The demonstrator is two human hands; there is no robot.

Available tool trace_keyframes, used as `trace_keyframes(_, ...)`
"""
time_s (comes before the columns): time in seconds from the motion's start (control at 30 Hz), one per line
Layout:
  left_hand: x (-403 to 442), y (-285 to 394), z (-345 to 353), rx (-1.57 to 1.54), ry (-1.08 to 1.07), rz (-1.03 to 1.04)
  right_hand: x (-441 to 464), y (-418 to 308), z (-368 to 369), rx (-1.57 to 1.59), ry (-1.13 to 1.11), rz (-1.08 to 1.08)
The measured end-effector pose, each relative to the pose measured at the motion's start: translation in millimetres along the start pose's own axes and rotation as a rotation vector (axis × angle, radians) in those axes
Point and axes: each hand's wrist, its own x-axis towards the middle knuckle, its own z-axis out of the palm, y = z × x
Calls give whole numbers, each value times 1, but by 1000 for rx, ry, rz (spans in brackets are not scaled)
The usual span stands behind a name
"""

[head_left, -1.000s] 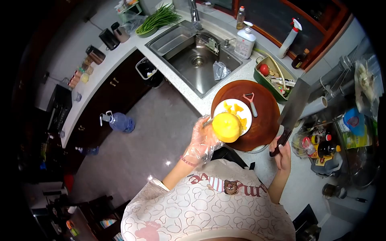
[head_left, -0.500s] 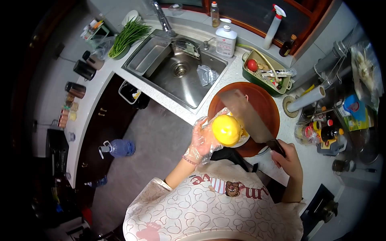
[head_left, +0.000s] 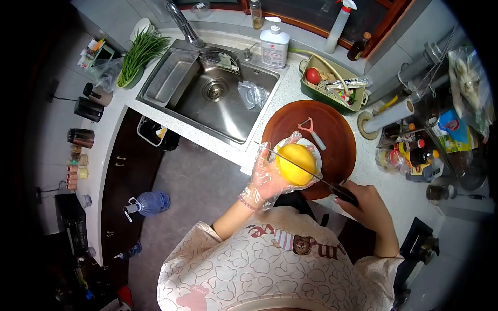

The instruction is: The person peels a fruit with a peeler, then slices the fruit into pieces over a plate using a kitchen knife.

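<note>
In my left hand (head_left: 270,179), gloved in clear plastic, lies a peeled yellow fruit (head_left: 301,159), held over the near left part of the round brown board (head_left: 340,129). My right hand (head_left: 367,203) is closed round the dark handle of a cleaver (head_left: 324,181). The blade is seen edge-on as a thin line across the fruit; whether it has cut in, I cannot tell. Behind the fruit is a white plate (head_left: 280,145), mostly hidden. A peeler (head_left: 313,136) rests on the board.
Left of the board is a steel sink (head_left: 233,116) holding a crumpled plastic bag (head_left: 252,95). A green basket (head_left: 332,101) with a tomato stands behind the board. To the right are a plastic-wrap roll (head_left: 389,116) and several bottles (head_left: 421,155). A blue water jug (head_left: 153,203) stands on the floor.
The cleaver has swung leftward from the right side, and its blade has turned edge-on across the fruit. The view has shifted, and the fruit remains in my left hand.
</note>
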Motion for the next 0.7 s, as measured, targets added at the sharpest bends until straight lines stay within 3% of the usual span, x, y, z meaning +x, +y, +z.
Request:
trace_keyframes(0.3, -8, -20, 1, 29, 64, 16, -27, -22, -11, 84, 101, 75)
trace_keyframes(0.7, -12, -33, -18, 116, 81, 1, -52, -10, -8, 243, 42, 172)
